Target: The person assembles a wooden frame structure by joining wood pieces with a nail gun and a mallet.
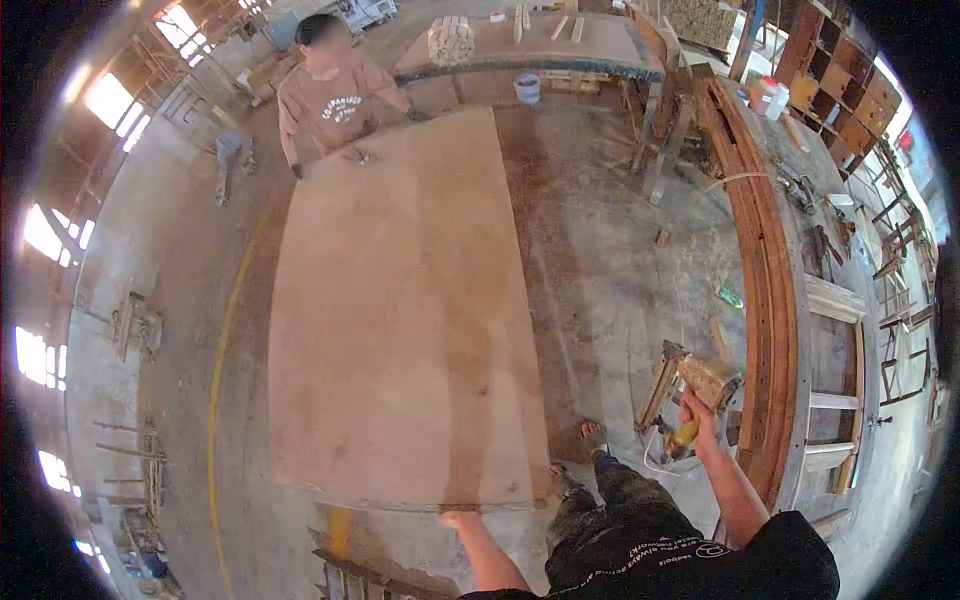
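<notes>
A large plywood sheet (400,300) stretches away from me across the middle of the view. My left hand (461,519) grips its near edge, with the fingers partly hidden by the panel. My right hand (703,418) is closed round the yellowish handle of a nail gun (708,380), held clear of the sheet on its right side. The gun's long magazine slants down on its left, and a thin pale hose hangs below. Near the far end of the sheet lies a small dark tool (358,155), too small to name.
A co-worker (340,100) stands at the sheet's far end, gloved hands by its edge. Long brown timbers (755,270) and a workbench (825,230) with tools run along my right. Behind are a table (590,42) and a bucket (527,88). A yellow line (222,360) marks the floor.
</notes>
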A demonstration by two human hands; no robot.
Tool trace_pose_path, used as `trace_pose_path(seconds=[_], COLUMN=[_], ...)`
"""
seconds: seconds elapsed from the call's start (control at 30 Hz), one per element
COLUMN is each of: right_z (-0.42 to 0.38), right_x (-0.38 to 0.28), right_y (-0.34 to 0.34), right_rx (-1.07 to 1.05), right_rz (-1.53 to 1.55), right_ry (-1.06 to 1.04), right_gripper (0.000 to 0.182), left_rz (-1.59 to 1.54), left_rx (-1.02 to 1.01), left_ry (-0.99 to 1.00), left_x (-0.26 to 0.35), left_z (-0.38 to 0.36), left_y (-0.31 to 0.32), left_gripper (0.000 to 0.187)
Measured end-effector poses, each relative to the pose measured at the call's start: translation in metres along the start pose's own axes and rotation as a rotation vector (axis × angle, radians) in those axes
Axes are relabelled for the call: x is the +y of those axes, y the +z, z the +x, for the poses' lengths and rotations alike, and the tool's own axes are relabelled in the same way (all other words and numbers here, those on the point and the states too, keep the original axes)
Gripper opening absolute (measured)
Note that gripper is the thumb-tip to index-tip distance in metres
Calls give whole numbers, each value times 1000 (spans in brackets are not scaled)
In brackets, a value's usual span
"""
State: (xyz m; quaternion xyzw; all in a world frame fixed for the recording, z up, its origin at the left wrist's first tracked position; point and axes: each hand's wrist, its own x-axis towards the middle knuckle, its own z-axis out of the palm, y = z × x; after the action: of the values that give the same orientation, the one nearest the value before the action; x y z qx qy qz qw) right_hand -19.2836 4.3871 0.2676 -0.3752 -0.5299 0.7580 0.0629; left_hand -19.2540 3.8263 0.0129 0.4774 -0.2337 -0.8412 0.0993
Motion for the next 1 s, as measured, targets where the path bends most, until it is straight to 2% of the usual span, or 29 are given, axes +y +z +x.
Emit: trace_pose_path(seconds=[0.1, 0.17, 0.23, 0.37, 0.47, 0.57, 0.6, 0.7, 0.73, 0.8, 0.87, 0.97, 1.0], right_z=[-10, -15, -17, -10, 9, 51, 62, 126, 144, 208, 263, 335, 342], right_x=[-15, -18, -27, -40, -55, -58, -62, -77, -81, -83, -83, -113, -141], right_y=[17, 19, 28, 54, 83, 89, 99, 112, 117, 136, 146, 169, 196], right_rx=[-46, -59, 10, 59, 99, -19, 14, -103, -48, -42, -86, -216, -236], right_rz=[9, -12, -21, -67, -134, -165, -123, -100, -118, -113, -148, -237, -267], right_ry=[-47, -67, -71, -110, -140, -160, -132, -129, -120, -135, -97, -70, -97], right_gripper=[19, 20, 20, 21, 21, 21, 21, 18, 16, 17, 18, 23, 26], left_rz=[165, 40, 107, 158, 254, 438, 509, 753, 826, 935, 1020, 1098, 1127], left_rx=[29, 261, -54, 93, 471, 633, 684, 821, 849, 808, 682, 357, 239], left_ry=[147, 65, 50, 169, 268, 390, 461, 741, 849, 1010, 1095, 1051, 1014], left_x=[56, 89, 125, 196, 246, 275, 281, 290, 288, 285, 277, 250, 239], left_z=[21, -1, 35, 61, 102, 110, 107, 99, 94, 105, 133, 198, 225], left_y=[-6, 34, 27, 65, 76, 107, 119, 179, 201, 274, 354, 485, 532], left_gripper=[55, 67, 74, 82, 84, 79, 77, 73, 71, 68, 66, 63, 62])
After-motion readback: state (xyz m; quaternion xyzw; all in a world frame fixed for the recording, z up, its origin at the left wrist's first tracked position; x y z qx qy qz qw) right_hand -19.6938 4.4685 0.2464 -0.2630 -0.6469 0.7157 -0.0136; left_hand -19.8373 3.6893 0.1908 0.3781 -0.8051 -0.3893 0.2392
